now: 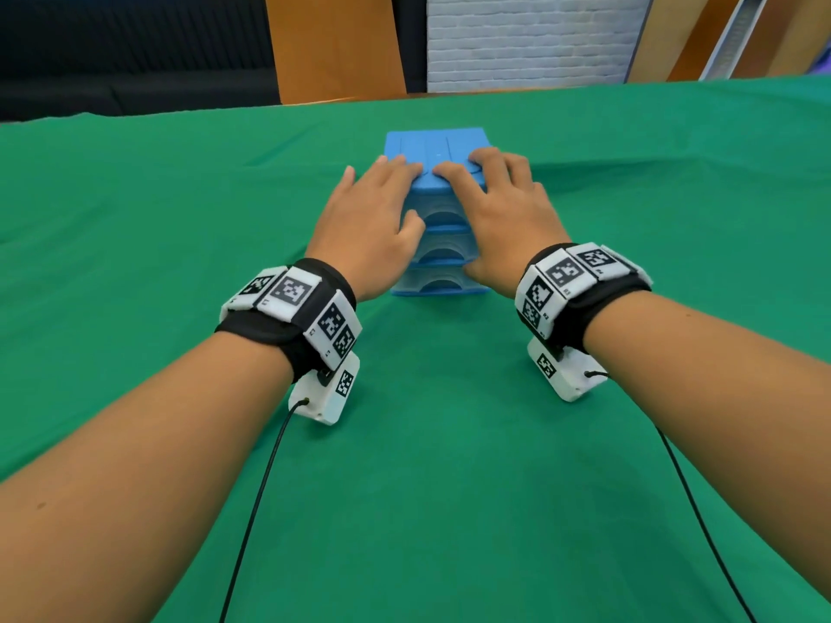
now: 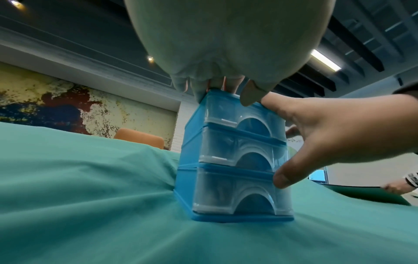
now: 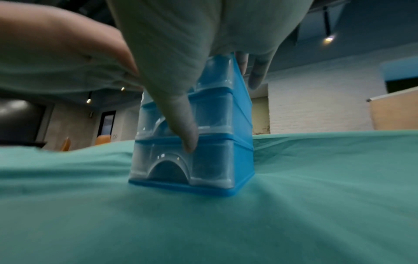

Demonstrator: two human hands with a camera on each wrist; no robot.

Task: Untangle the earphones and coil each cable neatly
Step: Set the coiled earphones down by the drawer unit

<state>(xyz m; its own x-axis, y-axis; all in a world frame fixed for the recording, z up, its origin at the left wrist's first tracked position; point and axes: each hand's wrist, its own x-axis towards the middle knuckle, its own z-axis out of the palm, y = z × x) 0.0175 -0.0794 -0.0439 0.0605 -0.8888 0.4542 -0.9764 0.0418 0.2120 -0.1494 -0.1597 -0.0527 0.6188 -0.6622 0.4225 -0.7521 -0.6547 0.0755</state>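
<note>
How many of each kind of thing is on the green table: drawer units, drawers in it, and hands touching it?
Blue drawer unit: 1
Clear drawers: 3, namely top drawer, middle drawer and bottom drawer
Hands on the unit: 2, left hand and right hand
Total: 6
No earphones are in view.

Open green worktop [image 1: 449,487] on all sides of blue drawer unit [image 1: 434,150]. Drawer fronts blocked above by left hand [image 1: 368,218] and right hand [image 1: 508,218], fingers [image 1: 454,173] across the lid.
</note>
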